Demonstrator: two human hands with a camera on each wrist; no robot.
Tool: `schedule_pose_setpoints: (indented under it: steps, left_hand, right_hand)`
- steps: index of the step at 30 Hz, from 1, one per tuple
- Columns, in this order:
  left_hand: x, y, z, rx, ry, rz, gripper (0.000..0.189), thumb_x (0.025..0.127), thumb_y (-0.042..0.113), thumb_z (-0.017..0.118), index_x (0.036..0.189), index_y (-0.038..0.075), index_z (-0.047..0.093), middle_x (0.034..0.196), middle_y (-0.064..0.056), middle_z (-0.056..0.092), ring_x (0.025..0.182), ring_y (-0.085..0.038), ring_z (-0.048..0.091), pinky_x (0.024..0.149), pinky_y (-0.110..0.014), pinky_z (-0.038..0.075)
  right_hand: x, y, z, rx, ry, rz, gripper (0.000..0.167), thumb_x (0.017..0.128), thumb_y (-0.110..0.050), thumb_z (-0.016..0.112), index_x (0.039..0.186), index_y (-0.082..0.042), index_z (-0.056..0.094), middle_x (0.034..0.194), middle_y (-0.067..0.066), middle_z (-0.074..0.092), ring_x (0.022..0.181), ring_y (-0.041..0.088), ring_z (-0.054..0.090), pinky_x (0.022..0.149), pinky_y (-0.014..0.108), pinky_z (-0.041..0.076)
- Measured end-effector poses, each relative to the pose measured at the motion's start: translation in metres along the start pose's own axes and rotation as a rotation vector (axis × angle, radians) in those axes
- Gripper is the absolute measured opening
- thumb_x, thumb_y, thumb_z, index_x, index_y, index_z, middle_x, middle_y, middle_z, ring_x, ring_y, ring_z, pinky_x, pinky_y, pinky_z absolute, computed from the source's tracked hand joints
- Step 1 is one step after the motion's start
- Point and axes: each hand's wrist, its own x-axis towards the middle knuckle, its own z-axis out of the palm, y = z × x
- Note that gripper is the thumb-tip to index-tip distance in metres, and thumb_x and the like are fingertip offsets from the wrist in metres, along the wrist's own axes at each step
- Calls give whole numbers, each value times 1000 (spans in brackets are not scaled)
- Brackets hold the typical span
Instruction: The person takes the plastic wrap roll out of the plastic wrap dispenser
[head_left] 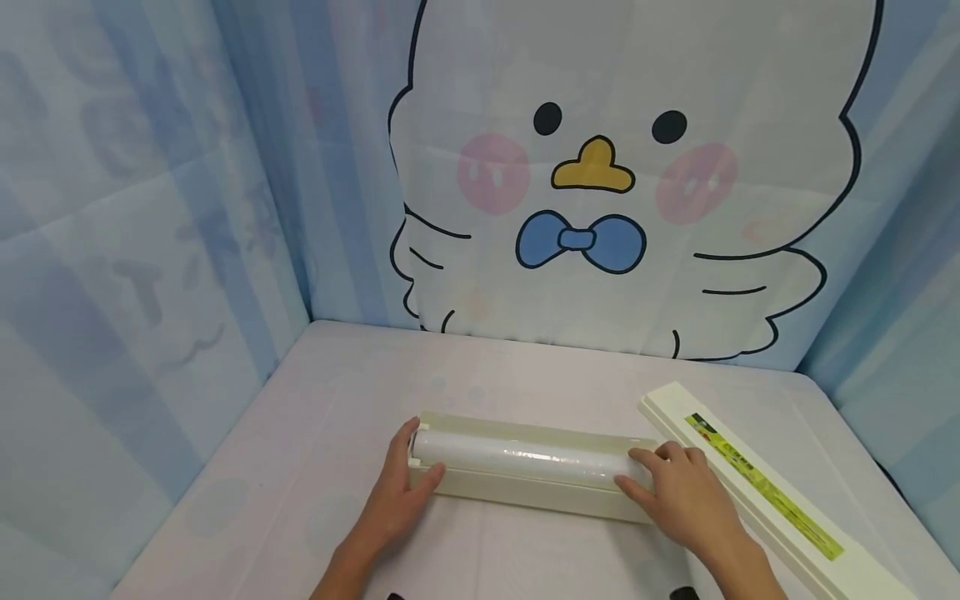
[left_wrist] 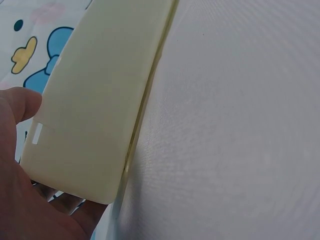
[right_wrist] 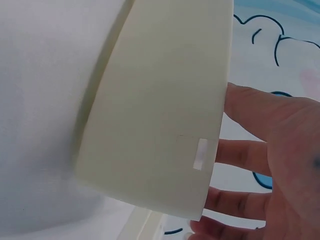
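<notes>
A cream cling film dispenser box (head_left: 525, 497) lies lidless on the table, holding a shiny roll of cling film (head_left: 525, 457) lengthwise. My left hand (head_left: 399, 485) grips the box's left end, thumb at the front rim and fingers round the end. In the left wrist view, the box's smooth front wall (left_wrist: 95, 90) shows beside that thumb. At the other end, my right hand (head_left: 686, 492) pinches the roll, its thumb nearer me and fingertips farther over it. The right wrist view has the front wall (right_wrist: 155, 100) with a small slot near this end.
A long cream lid (head_left: 675, 408) with a yellow-green label (head_left: 765, 485) lies slantwise on the table, right of the box and beside my right forearm. Behind the pale table (head_left: 360, 375) hangs a cloth (head_left: 585, 308) printed with a cartoon bird; blue curtains flank both sides.
</notes>
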Motion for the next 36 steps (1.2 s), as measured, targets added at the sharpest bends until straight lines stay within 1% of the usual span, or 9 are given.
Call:
schedule_pose_setpoints:
  steps: [7, 15, 24, 30, 36]
  left_hand:
    - [1, 0, -1, -1, -3, 11, 75, 100, 26, 63, 156, 1, 19, 159, -27, 25, 149, -43, 19, 118, -59, 13]
    - [0, 2, -1, -4, -3, 3, 76, 100, 27, 63, 156, 1, 20, 160, -26, 25, 149, -43, 19, 118, -60, 13]
    - [-1, 3, -1, -2, -4, -15, 76, 100, 27, 64, 157, 2, 20, 160, -27, 24, 148, -44, 19, 118, -60, 13]
    - [-1, 1, 1, 8, -3, -10, 76, 100, 27, 63, 156, 2, 20, 159, -27, 24, 148, -44, 19, 118, -60, 13]
    - [-2, 1, 1, 6, -3, -6, 76, 100, 27, 64, 156, 2, 20, 159, -27, 25, 148, -44, 19, 118, -61, 14]
  right_hand:
    - [5, 0, -3, -2, 2, -12, 56, 87, -51, 74, 121, -6, 72, 108, 18, 63, 101, 46, 55, 86, 61, 47]
    - [6, -3, -5, -44, -12, -15, 58, 86, -52, 75, 121, -6, 71, 107, 18, 63, 103, 48, 54, 89, 60, 47]
    - [10, -2, -3, -14, -64, -3, 60, 83, -55, 75, 124, -13, 71, 108, 16, 62, 103, 44, 54, 85, 60, 48]
    - [11, 2, 1, -14, -53, -42, 60, 80, -54, 79, 124, -15, 71, 103, 13, 59, 96, 39, 55, 79, 56, 50]
    - [16, 4, 1, -8, -63, -62, 58, 78, -52, 81, 123, -16, 72, 104, 14, 59, 94, 37, 53, 76, 54, 50]
